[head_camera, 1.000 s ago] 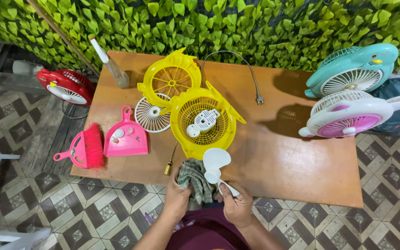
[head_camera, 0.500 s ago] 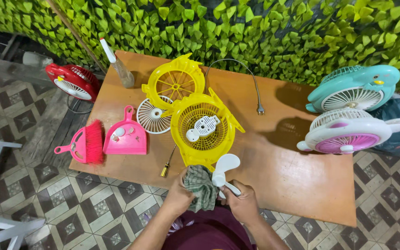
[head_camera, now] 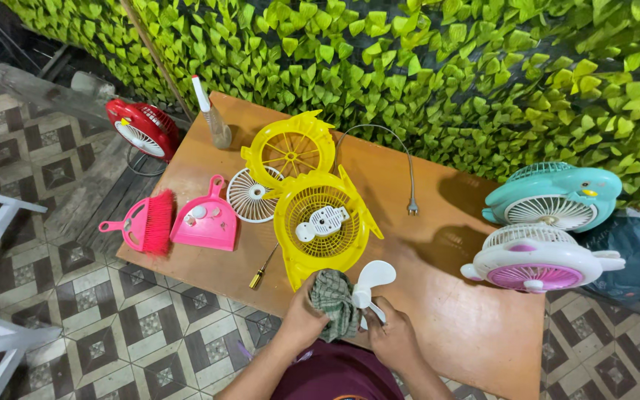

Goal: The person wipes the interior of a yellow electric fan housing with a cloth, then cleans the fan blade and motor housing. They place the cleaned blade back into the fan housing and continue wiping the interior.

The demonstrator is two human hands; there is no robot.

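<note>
Apparently, left hand bunched around checked cloth, right hand clamped on smooth white fan blade.

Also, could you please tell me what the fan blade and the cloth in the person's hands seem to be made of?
Fan blade: apparently moulded plastic, white, smooth with a slight sheen and thin curved vanes. Cloth: woven fabric, probably cotton, with a green-grey check pattern, soft folds and a matte look. The left hand bunches the cloth; the right hand grips the blade.

We see our two bare forearms coming up from six o'clock, no sleeves, watch or rings on them, left hand and right hand ungloved, above a maroon garment.
</note>
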